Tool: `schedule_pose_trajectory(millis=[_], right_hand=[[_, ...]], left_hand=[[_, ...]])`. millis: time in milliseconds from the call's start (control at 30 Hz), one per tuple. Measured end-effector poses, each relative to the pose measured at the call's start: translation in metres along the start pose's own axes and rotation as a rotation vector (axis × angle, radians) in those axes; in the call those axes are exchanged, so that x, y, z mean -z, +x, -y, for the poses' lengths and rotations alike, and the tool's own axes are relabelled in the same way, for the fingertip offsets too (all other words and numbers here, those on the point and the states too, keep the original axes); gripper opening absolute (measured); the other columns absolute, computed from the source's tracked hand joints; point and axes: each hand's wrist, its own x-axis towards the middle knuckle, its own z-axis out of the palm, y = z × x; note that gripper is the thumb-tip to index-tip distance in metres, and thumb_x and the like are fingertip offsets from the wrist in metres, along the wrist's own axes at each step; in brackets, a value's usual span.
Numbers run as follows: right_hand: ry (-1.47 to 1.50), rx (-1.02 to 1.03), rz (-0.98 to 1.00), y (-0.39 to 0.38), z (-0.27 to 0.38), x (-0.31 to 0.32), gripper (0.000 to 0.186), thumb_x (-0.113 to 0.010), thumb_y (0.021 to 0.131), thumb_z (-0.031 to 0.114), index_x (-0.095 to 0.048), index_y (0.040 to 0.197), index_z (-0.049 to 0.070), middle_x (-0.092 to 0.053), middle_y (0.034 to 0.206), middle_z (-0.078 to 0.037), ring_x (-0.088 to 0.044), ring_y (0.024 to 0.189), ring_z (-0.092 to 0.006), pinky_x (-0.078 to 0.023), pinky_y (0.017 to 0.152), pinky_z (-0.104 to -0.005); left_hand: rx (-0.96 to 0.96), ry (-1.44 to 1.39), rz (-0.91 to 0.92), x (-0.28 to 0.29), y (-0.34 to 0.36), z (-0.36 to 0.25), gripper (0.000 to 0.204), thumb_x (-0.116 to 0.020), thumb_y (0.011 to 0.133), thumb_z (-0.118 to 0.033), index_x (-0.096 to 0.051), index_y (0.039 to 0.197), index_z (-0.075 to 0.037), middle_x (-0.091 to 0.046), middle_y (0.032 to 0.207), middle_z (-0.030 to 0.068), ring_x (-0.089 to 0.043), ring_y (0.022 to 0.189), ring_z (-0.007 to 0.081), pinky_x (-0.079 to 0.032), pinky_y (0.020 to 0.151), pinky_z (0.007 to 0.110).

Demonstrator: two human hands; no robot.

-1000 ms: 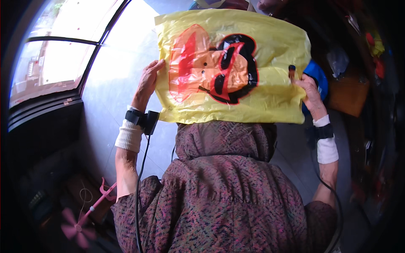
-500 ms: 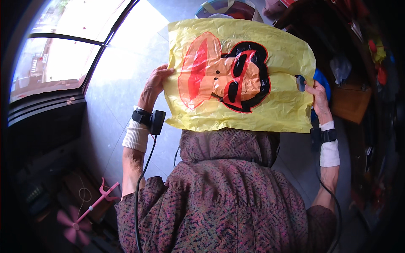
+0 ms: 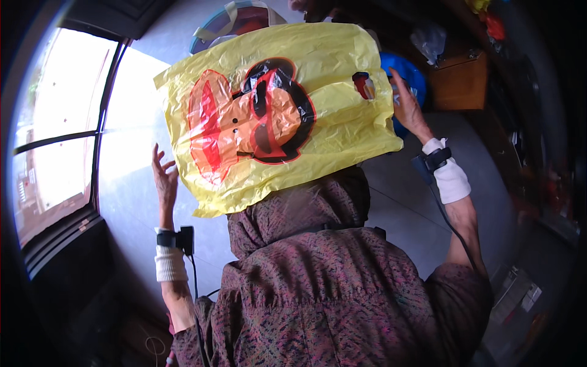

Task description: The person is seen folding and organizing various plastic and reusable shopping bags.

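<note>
A crinkled yellow plastic bag with a red, orange and black cartoon print lies spread out flat, tilted with its right side higher. A cut-out handle hole shows near its right end. My left hand is just off the bag's left edge, open, its fingers apart and holding nothing. At the right edge my right hand is open too, with fingers stretched upward along the bag's border; whether it touches the plastic I cannot tell. The bag's lower edge overlaps the dark patterned clothing below.
Beyond the bag stands a rounded container with pale handles. A blue object sits behind my right hand, near a brown wooden panel and a clear plastic bag. Bright window panes are at left. Cables hang from both wrist straps.
Both hands have let go of the bag's ends and opened. The view has turned, so the bag now appears further left and tilted.
</note>
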Motion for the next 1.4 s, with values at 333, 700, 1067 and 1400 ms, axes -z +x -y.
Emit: schedule_pose_trajectory(millis=[333, 700, 1067, 1400], right_hand=[[-0.445, 0.468, -0.165, 0.006, 0.054, 0.029, 0.075, -0.068, 0.069, 0.005, -0.037, 0.136, 0.015, -0.032, 0.139, -0.014, -0.029, 0.128, -0.0357, -0.027, 0.104, -0.0462], [0.383, 0.185, 0.268, 0.023, 0.048, 0.029, 0.014, -0.056, 0.08, 0.0, -0.064, 0.091, 0.002, -0.063, 0.108, -0.008, -0.041, 0.125, -0.0261, -0.035, 0.099, -0.0331], [0.896, -0.313, 0.089, -0.035, 0.035, 0.018, 0.027, -0.062, 0.082, 0.009, -0.059, 0.108, 0.002, -0.061, 0.102, -0.003, -0.056, 0.094, -0.0123, -0.043, 0.084, -0.0258], [1.014, -0.578, 0.099, -0.017, 0.026, -0.018, 0.031, -0.056, 0.089, 0.021, -0.054, 0.113, 0.002, -0.058, 0.108, -0.005, -0.053, 0.1, -0.0154, -0.041, 0.088, -0.0281]], left_hand=[[-0.567, 0.473, -0.086, -0.017, -0.023, -0.033, 0.073, -0.067, 0.074, -0.007, -0.032, 0.138, -0.011, -0.028, 0.142, 0.0177, -0.035, 0.128, 0.0325, -0.038, 0.1, 0.043], [-0.36, 0.221, 0.394, 0.022, -0.006, -0.067, 0.033, -0.064, 0.077, -0.021, -0.065, 0.107, -0.007, -0.059, 0.118, 0.0109, -0.045, 0.123, 0.0276, -0.035, 0.102, 0.04], [0.265, -0.305, 0.336, 0.016, -0.03, -0.035, 0.028, -0.057, 0.089, -0.027, -0.064, 0.092, 0.001, -0.062, 0.082, -0.0019, -0.052, 0.075, 0.0063, -0.041, 0.07, 0.025], [0.221, -0.376, 0.224, -0.015, -0.011, -0.058, 0.036, -0.058, 0.089, -0.031, -0.061, 0.102, 0.002, -0.063, 0.087, 0.0026, -0.055, 0.076, 0.0089, -0.044, 0.07, 0.025]])
